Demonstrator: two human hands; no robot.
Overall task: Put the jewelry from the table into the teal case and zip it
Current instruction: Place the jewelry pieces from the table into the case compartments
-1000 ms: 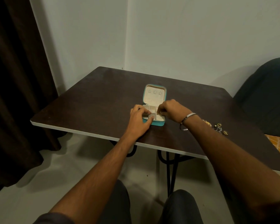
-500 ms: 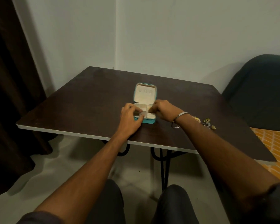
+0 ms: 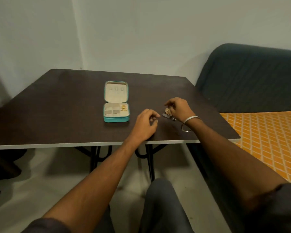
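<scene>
Head view: jewelry partly packed, teal case open.
The teal case (image 3: pixel 116 109) lies unzipped on the counter (image 3: pixel 57 106), gold pieces (image 3: pixel 123 108) in its right compartment. The right hand (image 3: pixel 178 108) pinches a gold piece (image 3: pixel 167 111) above the loose jewelry (image 3: pixel 168 116); the left hand (image 3: pixel 145 125) hovers, fingers loosely curled, empty. Zipping remains.

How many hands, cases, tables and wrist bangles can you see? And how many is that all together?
Hands: 2 (left hand, right hand)
Teal case: 1
Table: 1
Wrist bangle: 1
Total: 5
The loose jewelry by the right hand is too small to count.
</scene>
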